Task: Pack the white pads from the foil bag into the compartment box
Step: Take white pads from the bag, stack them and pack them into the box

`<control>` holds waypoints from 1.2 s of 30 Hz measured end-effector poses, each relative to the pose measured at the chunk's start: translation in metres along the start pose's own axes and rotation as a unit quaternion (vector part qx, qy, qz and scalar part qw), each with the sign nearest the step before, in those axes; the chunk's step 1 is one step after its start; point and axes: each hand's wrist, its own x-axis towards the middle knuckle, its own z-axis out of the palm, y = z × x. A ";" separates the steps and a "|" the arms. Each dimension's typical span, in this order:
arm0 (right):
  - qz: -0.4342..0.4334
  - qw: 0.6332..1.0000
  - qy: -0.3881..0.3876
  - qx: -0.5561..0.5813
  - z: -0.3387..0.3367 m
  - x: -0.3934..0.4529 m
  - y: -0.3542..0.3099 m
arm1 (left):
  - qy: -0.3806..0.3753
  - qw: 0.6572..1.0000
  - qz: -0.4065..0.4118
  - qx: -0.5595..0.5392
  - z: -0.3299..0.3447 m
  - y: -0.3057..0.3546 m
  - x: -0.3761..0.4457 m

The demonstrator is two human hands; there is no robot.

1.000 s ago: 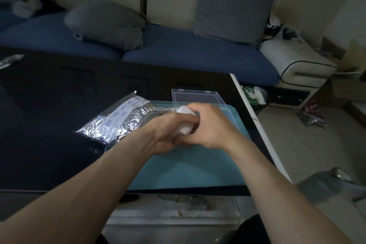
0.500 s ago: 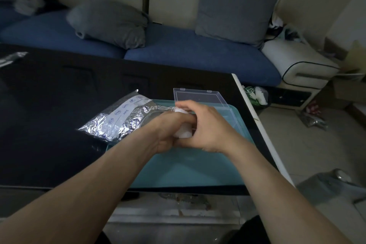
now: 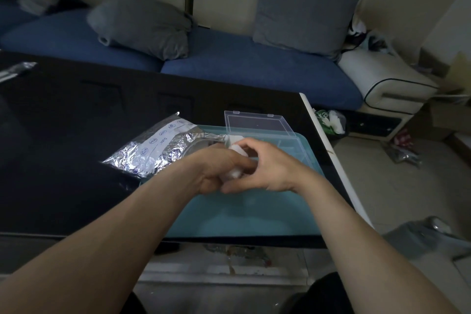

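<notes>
We see both hands meeting at the centre of the view, over the far part of a teal mat (image 3: 244, 214) that lies on the dark tabletop (image 3: 76, 135); our left hand (image 3: 216, 171) comes in from seven o'clock with its fingers curled round a small bunch of white pads (image 3: 235, 160), and our right hand (image 3: 270, 168) comes in from five o'clock with its thumb and fingers pinching the same white bunch from the other side; the two hands touch each other around it; how many pads are in the bunch we cannot tell, since the fingers cover most of it. The foil bag (image 3: 158, 148) lies crumpled at ten o'clock from the hands, partly on the mat and partly on the bare tabletop, its mouth turned toward our left hand; a white strip with blue print runs across it. The compartment box (image 3: 288, 143) of clear plastic stands at one o'clock, just beyond the hands, on the far edge of the mat; its lid (image 3: 257, 122) is open and tilted back away from us; what lies in its compartments is hidden by the hands. Past the tabletop, at twelve o'clock, runs a blue sofa (image 3: 254, 69) with two grey cushions (image 3: 303, 13).
</notes>
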 end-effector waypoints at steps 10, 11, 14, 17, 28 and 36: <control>0.050 0.978 -0.093 0.181 -0.023 -0.001 0.034 | -0.102 0.987 -0.029 0.122 0.003 0.001 -0.011; 0.046 0.979 -0.074 0.182 -0.022 0.000 0.033 | -0.113 0.986 -0.027 0.116 0.005 0.001 -0.011; 0.023 0.975 -0.042 0.219 -0.024 -0.001 0.032 | -0.110 0.989 -0.007 0.102 0.009 0.003 -0.011; 0.034 0.941 0.063 0.331 -0.034 -0.002 0.035 | -0.013 0.984 0.030 0.173 0.007 0.002 -0.005; 0.080 0.931 0.355 -0.011 -0.025 0.059 0.072 | 0.135 0.758 0.178 0.613 -0.002 -0.012 0.014; 0.202 0.942 0.263 -0.050 -0.015 0.090 0.084 | 0.124 0.744 0.162 0.636 -0.006 -0.016 0.019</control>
